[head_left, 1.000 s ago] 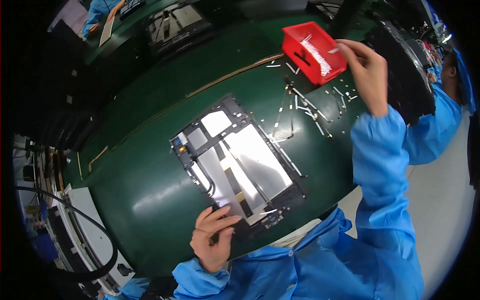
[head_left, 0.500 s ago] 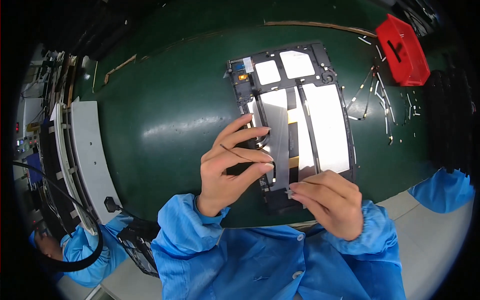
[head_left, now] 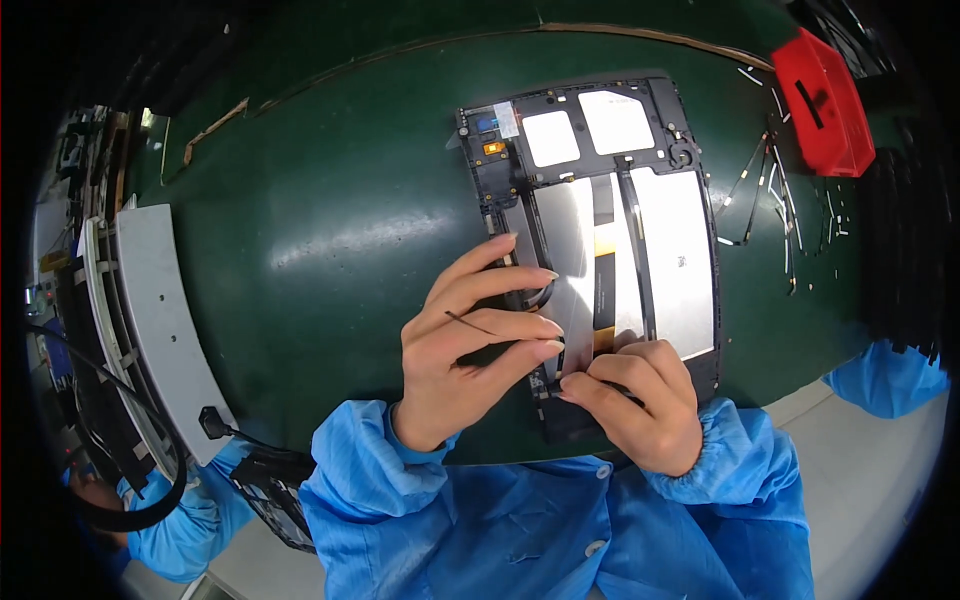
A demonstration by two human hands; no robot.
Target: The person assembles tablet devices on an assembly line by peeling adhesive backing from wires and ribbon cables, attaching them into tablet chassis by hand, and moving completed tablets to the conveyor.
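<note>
An opened tablet lies on the green bench, with silver battery panels, a dark frame and black flat cables running lengthwise. My left hand is over its left edge, thumb and forefinger closed on a thin black cable whose loose end sticks out behind the knuckles. The other left fingers rest along the frame edge. At the tablet's near left corner, my right hand is pinched with its fingertips at a small dark part; the fingers hide most of what is in them. A long black flat cable runs beneath that hand.
At the far right stands a red bin, tilted, with loose cable strips scattered near it. White panels stand at the left beside a black plug. Co-workers' blue sleeves show at both sides.
My right hand has moved left toward the left hand, along the tablet's near end. The strip that hung below the left fingertips is now mostly hidden. The whole view has shifted slightly.
</note>
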